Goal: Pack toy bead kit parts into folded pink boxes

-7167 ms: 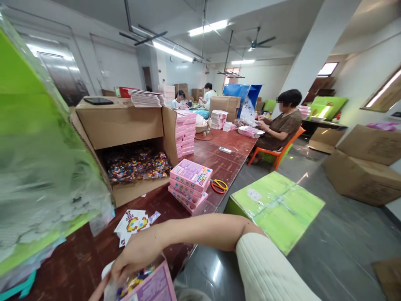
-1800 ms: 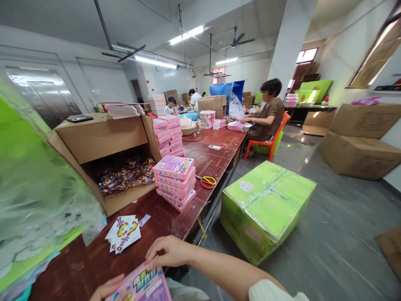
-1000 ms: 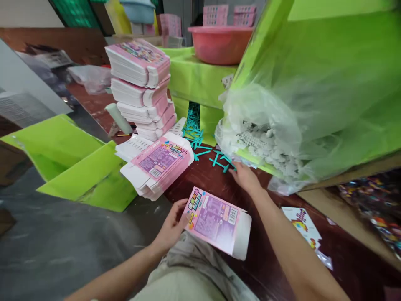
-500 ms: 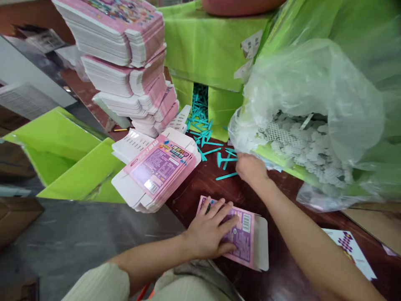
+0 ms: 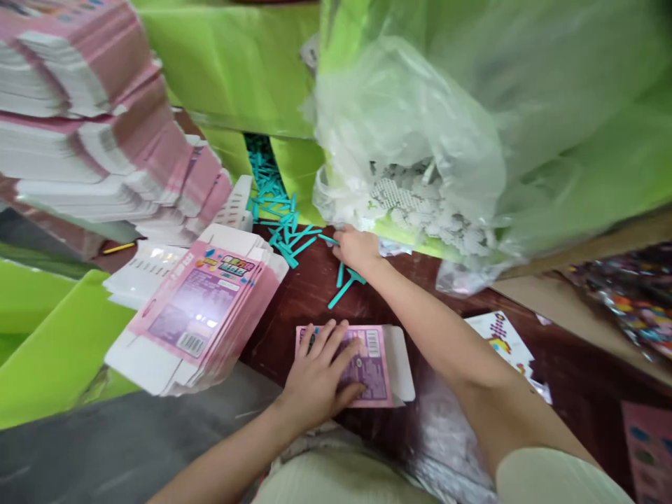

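My left hand point(image 5: 320, 374) lies flat with fingers spread on a pink and purple printed carton point(image 5: 374, 367), whose white end flap sticks out to the right. Farther forward, my right hand point(image 5: 358, 249) has its fingers closed around the end of a teal plastic stick point(image 5: 327, 239); the fingertips are partly hidden. Just below that hand, a T-ended teal plastic piece point(image 5: 342, 290) rests on the dark red table. More teal sticks point(image 5: 286, 238) spill from a slot in a green box point(image 5: 302, 164) to the left of my right hand.
Flat pink cartons point(image 5: 194, 308) are piled on the left, with taller stacks point(image 5: 105, 140) behind. A clear plastic bag point(image 5: 404, 119) of whitish grid pieces point(image 5: 420, 203) stands beyond my right hand. Printed white cards point(image 5: 501, 343) lie right; colourful packets point(image 5: 645, 294) sit at the far right.
The view has swung right, shifting the stacks and bag leftward. My right hand has moved from beside the T-ended piece to a stick nearer the pile. My left hand stays flat on the carton.
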Action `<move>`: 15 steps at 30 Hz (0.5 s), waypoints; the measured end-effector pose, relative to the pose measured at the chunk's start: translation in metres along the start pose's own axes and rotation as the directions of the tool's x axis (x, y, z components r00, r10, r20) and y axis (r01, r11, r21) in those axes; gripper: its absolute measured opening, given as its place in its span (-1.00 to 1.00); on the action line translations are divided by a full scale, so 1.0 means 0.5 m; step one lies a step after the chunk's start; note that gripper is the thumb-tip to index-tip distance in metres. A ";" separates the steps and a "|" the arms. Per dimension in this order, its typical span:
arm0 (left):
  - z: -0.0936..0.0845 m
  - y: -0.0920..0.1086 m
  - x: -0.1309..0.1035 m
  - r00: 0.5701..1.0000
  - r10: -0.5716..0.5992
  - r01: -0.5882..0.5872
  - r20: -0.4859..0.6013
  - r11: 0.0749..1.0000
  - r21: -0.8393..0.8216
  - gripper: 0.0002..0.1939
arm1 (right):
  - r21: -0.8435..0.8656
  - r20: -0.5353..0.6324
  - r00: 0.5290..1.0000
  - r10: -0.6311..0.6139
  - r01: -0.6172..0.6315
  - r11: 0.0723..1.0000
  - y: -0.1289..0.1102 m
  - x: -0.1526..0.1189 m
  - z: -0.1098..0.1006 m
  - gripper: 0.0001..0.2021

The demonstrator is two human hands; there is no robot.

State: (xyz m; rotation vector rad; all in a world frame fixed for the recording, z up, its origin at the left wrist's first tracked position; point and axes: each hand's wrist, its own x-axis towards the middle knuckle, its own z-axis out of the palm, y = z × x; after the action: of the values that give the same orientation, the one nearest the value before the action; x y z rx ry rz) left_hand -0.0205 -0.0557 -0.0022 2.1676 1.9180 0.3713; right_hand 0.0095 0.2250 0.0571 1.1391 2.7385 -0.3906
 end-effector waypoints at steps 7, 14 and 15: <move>-0.009 -0.001 0.027 1.000 -0.008 0.008 0.002 1.000 0.030 -0.35 | 0.767 -0.266 0.940 0.212 0.073 0.637 0.119 -0.146 0.019 -0.79; -0.047 0.003 0.072 0.981 -0.146 0.130 0.124 0.983 0.129 0.03 | 0.990 -0.123 0.769 0.628 0.142 0.021 0.288 -0.376 0.014 -0.75; -0.053 0.004 0.078 0.977 -0.161 0.141 0.138 0.979 0.145 0.05 | 0.993 -0.115 0.733 0.670 0.093 0.068 0.319 -0.417 0.018 -0.74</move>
State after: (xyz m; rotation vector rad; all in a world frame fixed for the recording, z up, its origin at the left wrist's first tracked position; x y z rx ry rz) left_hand -0.0232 -0.0174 0.0249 2.0453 2.0586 0.0531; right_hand 0.2694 0.1898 0.0688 2.4176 2.0974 -2.4738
